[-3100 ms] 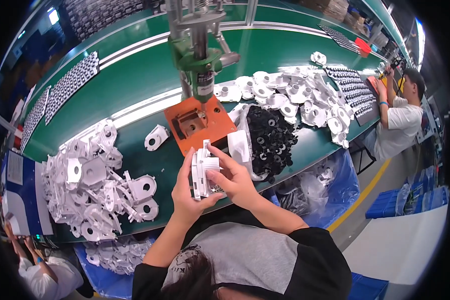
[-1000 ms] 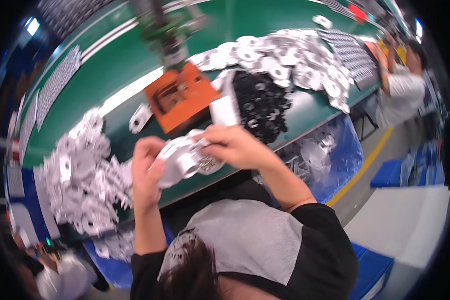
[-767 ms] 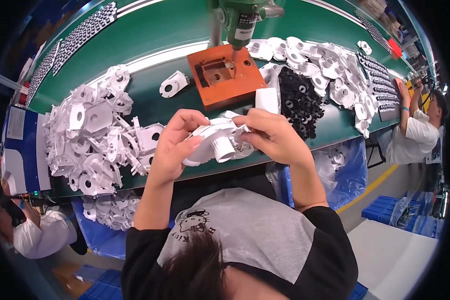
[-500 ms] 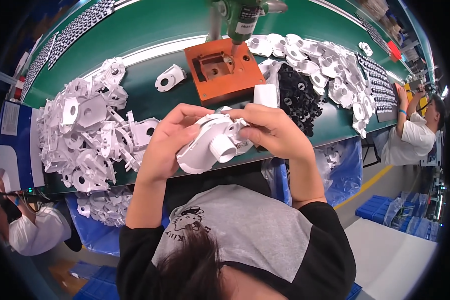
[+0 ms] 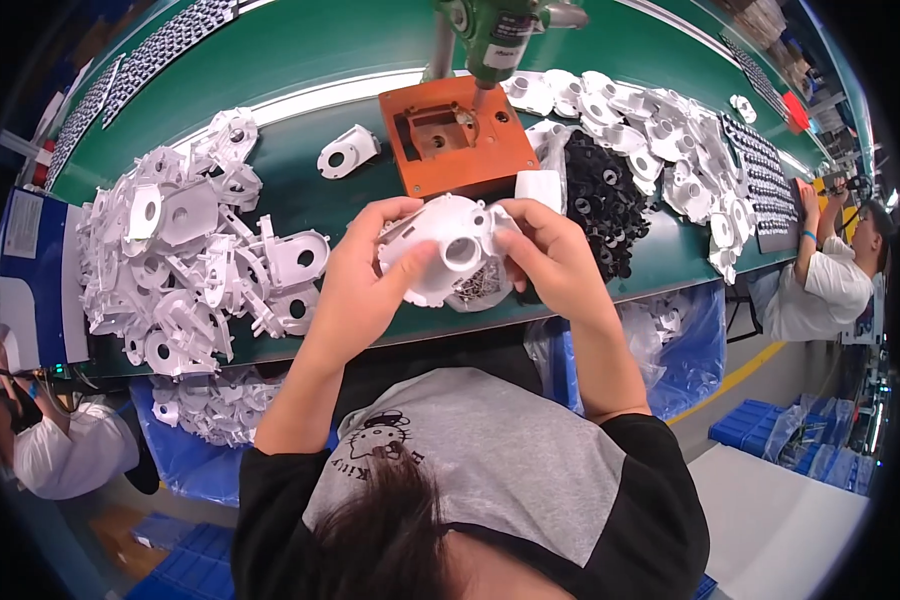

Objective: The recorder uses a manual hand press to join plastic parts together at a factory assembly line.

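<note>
The left hand (image 5: 370, 275) grips the flat side of a white plastic housing (image 5: 435, 225), its thumb across the face, and the right hand (image 5: 560, 255) pinches the opposite edge between thumb and fingers; this shared grip probably steadies the part and leaves its round tube facing the wearer. The housing is held up over the front of the green workbench (image 5: 290, 180). Taking the housing as clock centre, a clear bag of small metal screws (image 5: 482, 288) lies partly hidden at five o'clock, seemingly kept within finger reach. At two o'clock stands a white block-shaped container (image 5: 538, 190), with a heap of black plastic pieces (image 5: 600, 200) just beyond it. A pile of white brackets (image 5: 180, 215) spreads at nine, and one loose bracket (image 5: 360, 145) lies apart at half past ten. At twelve, an orange fixture (image 5: 510, 155) sits beneath a green press head (image 5: 500, 30), apparently so its recess lines up with the tool. Farther off at two, more white housings (image 5: 660, 130) are heaped.
</note>
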{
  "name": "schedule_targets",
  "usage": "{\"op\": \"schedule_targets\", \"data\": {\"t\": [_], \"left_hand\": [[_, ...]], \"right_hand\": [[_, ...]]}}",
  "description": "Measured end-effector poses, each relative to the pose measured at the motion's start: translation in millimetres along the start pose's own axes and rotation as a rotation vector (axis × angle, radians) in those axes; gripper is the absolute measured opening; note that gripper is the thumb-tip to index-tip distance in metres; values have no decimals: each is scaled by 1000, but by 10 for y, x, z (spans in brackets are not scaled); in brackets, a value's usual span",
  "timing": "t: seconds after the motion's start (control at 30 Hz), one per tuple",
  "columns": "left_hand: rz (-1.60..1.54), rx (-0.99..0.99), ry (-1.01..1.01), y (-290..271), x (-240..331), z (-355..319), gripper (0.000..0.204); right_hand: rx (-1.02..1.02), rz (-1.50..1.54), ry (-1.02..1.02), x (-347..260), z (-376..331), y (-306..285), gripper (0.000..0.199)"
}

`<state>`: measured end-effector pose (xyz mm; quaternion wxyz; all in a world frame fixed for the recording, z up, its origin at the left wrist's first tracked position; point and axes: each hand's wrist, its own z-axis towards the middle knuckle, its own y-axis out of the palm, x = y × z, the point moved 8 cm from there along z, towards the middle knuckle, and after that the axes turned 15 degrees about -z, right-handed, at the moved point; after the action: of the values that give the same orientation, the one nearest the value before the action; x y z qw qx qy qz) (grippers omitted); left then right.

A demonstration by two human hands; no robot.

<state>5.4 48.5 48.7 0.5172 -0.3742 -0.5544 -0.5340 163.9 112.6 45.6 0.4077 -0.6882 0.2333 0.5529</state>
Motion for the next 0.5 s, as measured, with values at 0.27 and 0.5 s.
{"op": "schedule_targets", "data": {"t": [0.27, 0.5], "left_hand": [[20, -7, 0, 0, -94, 501, 22], [298, 42, -3, -294, -480, 1486, 31]], "right_hand": [[67, -14, -8, 146, -24, -277, 24], [538, -1041, 89, 546, 106, -1589, 20]]}}
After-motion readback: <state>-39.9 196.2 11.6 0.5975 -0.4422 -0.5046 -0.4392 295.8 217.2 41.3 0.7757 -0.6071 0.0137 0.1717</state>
